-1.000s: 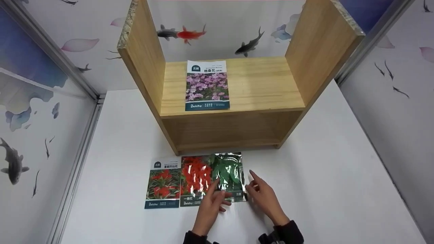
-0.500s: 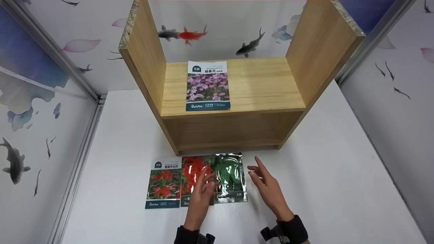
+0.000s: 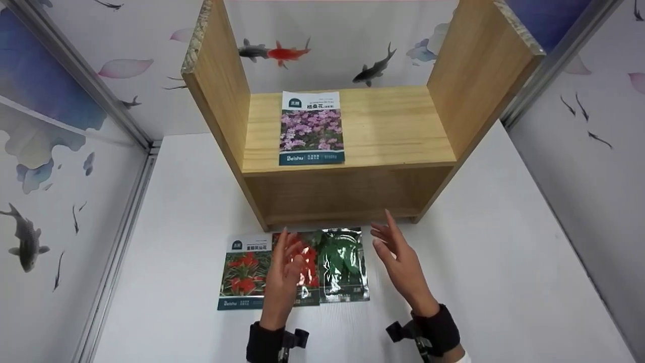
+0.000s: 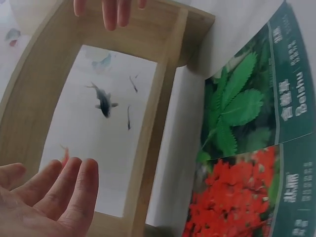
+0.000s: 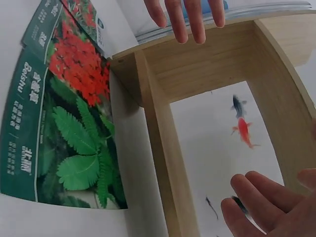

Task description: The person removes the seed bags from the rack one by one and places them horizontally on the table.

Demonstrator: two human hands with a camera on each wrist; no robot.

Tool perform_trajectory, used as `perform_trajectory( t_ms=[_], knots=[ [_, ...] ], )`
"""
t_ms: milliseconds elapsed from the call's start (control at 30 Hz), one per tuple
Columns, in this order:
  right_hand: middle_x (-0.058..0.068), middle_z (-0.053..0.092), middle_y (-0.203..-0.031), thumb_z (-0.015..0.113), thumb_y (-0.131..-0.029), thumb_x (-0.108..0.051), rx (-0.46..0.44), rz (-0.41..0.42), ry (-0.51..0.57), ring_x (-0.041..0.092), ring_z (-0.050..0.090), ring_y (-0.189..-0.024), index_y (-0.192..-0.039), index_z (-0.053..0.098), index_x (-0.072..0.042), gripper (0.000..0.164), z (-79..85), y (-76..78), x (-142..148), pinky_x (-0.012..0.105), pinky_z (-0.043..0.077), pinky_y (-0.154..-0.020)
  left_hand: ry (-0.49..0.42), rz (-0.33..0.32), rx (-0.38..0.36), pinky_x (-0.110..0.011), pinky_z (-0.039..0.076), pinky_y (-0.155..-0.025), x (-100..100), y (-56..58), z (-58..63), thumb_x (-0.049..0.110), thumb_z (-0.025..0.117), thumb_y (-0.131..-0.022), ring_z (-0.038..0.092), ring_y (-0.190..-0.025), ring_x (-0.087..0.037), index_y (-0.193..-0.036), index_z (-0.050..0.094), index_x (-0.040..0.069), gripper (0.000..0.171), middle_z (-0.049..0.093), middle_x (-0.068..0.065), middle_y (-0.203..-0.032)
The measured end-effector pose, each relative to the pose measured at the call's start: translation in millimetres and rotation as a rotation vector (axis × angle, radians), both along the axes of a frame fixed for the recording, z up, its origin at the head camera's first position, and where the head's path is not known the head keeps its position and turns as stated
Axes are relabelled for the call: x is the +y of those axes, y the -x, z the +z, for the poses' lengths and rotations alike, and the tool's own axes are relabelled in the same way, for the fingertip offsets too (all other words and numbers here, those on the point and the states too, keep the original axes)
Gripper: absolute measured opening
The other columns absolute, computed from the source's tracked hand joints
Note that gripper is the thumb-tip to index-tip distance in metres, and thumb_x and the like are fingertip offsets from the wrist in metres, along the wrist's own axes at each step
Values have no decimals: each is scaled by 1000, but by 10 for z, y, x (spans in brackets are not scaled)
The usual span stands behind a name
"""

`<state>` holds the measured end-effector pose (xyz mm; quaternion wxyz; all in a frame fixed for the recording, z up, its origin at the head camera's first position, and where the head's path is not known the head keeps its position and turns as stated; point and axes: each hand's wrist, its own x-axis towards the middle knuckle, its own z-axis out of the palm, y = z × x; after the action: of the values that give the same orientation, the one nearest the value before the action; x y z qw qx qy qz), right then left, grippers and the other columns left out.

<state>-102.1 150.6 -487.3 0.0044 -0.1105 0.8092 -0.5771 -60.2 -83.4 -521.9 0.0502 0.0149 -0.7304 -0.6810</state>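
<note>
My left hand (image 3: 280,285) hovers with extended fingers over the seam between two red-flower seed packets and covers part of both. To the right of the green-leaf seed packet (image 3: 344,267) is my right hand (image 3: 405,269), its fingers also extended and holding nothing. Three packets lie in a row on the white table: a red-flower seed packet (image 3: 243,275) at left, a second red-flower seed packet (image 3: 310,269) in the middle and the green-leaf one at right. In the left wrist view the green-leaf seed packet (image 4: 239,101) shows its picture fully. A purple-flower seed packet (image 3: 312,130) lies on the shelf board.
A wooden shelf unit (image 3: 393,126) stands just behind the row, with upright side panels and a lower compartment (image 3: 332,194). White table (image 3: 484,252) surface extends on both sides. Walls printed with fish (image 3: 375,68) enclose the back and sides.
Both hands have risen away from the green-leaf packet and moved forward toward the shelf unit. The left hand shifted left, the right slightly right. The packets stay where they were.
</note>
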Motion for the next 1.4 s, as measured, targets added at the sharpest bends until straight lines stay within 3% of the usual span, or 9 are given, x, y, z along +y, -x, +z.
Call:
perform_trajectory(
  t_ms=[200,533,733,967,1400],
  knots=[
    [12,44,-131,48,-93,-20,33,26,17,25,45,-117,-144,15,-17,61,248,67,-64,42,38,-92,-6,-5,81,-38,43,-88,-67,84,185,20,48,-92,38,-121,-19,-143,14,32,63,31,0,-141],
    [17,41,-132,46,-94,-18,65,71,51,31,42,-119,-145,11,-14,61,510,203,-107,43,36,-94,40,21,182,-42,36,-94,-178,255,395,26,49,-91,39,-121,-16,-144,13,25,64,32,3,-140],
    [14,42,-132,46,-94,-21,72,70,39,28,42,-119,-145,12,-20,61,554,289,-127,43,37,-93,36,17,215,-44,35,-93,-197,361,496,20,51,-90,39,-121,-18,-144,13,23,66,32,1,-140],
    [1,44,-132,48,-93,-30,75,68,23,17,44,-118,-142,12,-36,61,450,489,-152,36,39,-92,97,15,208,-43,35,-92,-199,490,621,33,51,-90,40,-119,-13,-143,13,31,66,32,7,-139],
    [-3,40,-134,49,-90,-39,73,67,6,12,46,-114,-142,10,-39,65,553,625,-220,38,41,-90,132,-17,192,-40,37,-91,-151,623,844,41,50,-88,43,-115,-12,-142,9,36,68,31,8,-139]
  ],
)
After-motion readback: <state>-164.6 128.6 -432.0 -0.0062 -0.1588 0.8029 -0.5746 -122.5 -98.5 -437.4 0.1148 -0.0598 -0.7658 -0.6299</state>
